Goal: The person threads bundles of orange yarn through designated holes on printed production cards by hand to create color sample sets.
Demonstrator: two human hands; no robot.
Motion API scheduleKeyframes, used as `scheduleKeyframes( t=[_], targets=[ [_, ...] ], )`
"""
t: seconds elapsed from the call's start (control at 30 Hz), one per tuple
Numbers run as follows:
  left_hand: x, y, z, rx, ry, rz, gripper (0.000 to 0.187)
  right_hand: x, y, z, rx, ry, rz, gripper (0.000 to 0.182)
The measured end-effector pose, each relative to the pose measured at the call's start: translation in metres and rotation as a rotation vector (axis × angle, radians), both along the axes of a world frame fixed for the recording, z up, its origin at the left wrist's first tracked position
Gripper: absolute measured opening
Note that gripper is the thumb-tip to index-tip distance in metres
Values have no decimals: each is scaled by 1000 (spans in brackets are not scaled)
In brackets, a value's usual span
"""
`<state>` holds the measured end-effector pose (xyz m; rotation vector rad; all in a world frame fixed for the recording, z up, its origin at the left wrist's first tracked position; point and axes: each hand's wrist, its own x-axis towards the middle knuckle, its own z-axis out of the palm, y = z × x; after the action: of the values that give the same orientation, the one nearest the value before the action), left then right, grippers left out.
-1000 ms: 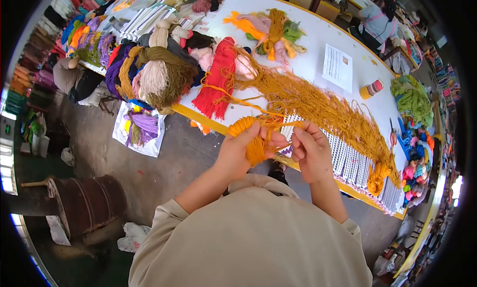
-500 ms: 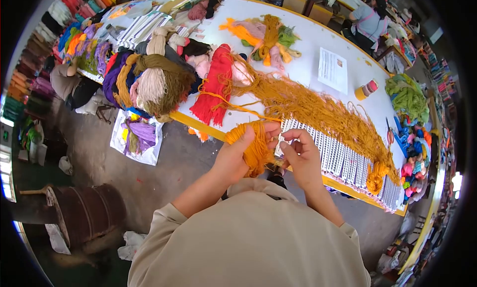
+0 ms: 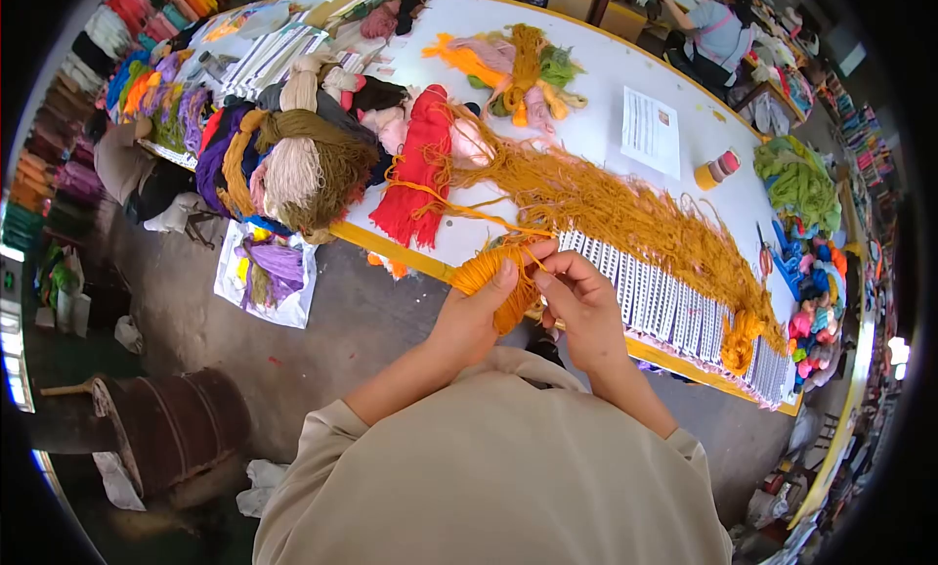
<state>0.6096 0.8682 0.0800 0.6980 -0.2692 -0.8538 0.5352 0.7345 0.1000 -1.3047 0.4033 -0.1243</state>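
Left hand [image 3: 479,306] closed around an orange yarn bundle [image 3: 498,277], right hand [image 3: 581,301] pinching its strand beside the table edge [image 3: 391,242]

top: plain beige, long-sleeved, loose
sleeves: pushed up above the elbows, forearms bare
left hand [image 3: 476,314]: no glove, no ring visible
right hand [image 3: 584,306]: no glove

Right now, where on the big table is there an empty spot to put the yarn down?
Bare white table shows between the mixed yarn bunch and the paper sheet, and below that sheet. The left end is piled with skeins. The near edge is crowded with orange yarn and striped cards.
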Motion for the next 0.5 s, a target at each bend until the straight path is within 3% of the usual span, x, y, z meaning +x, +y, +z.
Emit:
scheduleKeyframes(
  t=[0.13,0.2,0.33,0.5],
  targets=[
    [3,1,-5,-10,-1,-16,47,4,4,2,-82,-11,1,6],
    [5,0,-5,-8,1,-10,46,5,2,-3,-241,-33,63,6],
    [8,0,-8,39,-18,-8,54,5,-1,-5,-206,-42,66,7],
    [11,-2,-8,59,-2,15,47,10,0,-3,-78,-51,9,4]
  ],
)
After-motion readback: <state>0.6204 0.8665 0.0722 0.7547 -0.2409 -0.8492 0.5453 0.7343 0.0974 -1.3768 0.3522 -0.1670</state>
